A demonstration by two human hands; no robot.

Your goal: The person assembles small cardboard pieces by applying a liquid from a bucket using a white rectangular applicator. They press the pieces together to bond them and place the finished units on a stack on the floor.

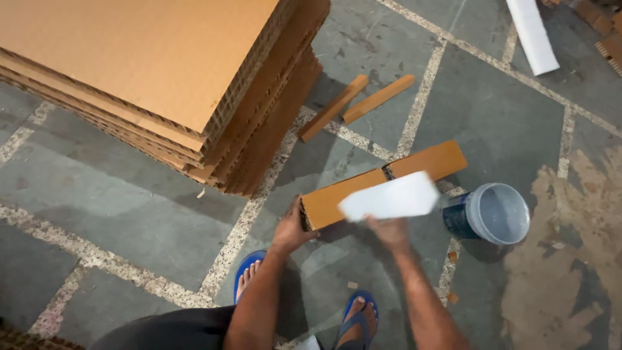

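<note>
My left hand [291, 228] grips the near end of a long brown cardboard strip [343, 194] that lies across the stone floor. A second strip piece [433, 159] lines up with its far end. My right hand [389, 230] holds a white paper strip [391, 198], blurred, just over the cardboard. Both arms reach forward above my feet in blue sandals [249, 269].
A tall stack of corrugated cardboard sheets [149, 71] fills the upper left. Two short cardboard strips [356, 104] lie on the floor beyond. A small tub [494, 214] with pale contents stands right of my hand. A white strip [532, 32] lies at top right.
</note>
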